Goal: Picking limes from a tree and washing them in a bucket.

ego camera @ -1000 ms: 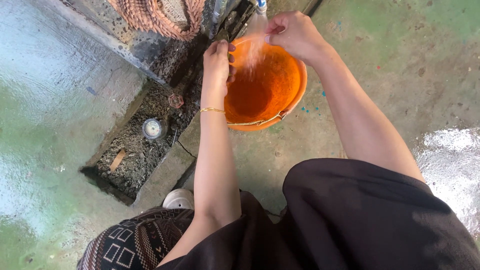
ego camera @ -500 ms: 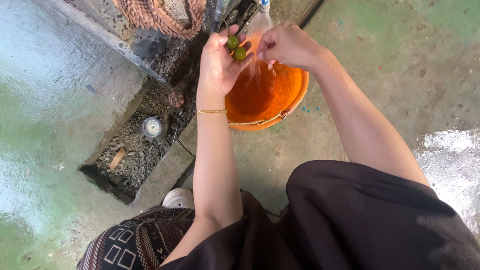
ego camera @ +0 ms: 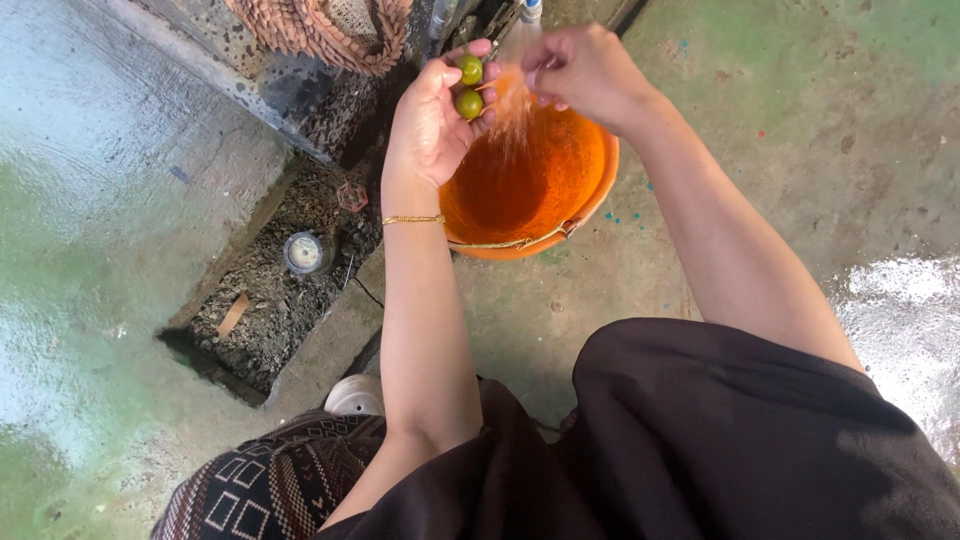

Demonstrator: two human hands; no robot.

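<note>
Green fruits: two small round ones (ego camera: 469,86), cupped in left hand at about 12 o'clock of the view, one above the other, touching.
Near ground: dark garment over knees at 6 o'clock; patterned cloth (ego camera: 275,480) at 7 o'clock; white shoe tip (ego camera: 355,398) just beyond it.
Left hand (ego camera: 432,122): palm up, fingers curled loosely round both fruits; a cradle, not a pinch. Gold bracelet (ego camera: 414,219) at wrist.
Reason for hold: judged kept at edge of water stream so run-off falls into bucket below.
Right hand (ego camera: 585,70): at 1 o'clock, fingers bunched under the stream; whether anything is held cannot be told.
Orange bucket (ego camera: 590,195): upright on concrete floor, mouth up, directly beneath both hands; wire bail lying across near rim.
Fruit axis: near-spherical, no clear long axis; the pair lines up roughly 12 to 6 o'clock.
Left side: open gravel-filled pit with round gauge (ego camera: 304,254) at 9 o'clock, well apart from bucket.
Far: tap spout (ego camera: 529,10) at 12 o'clock, water (ego camera: 512,95) falling; woven basket (ego camera: 320,35) at 11 o'clock on ledge.
</note>
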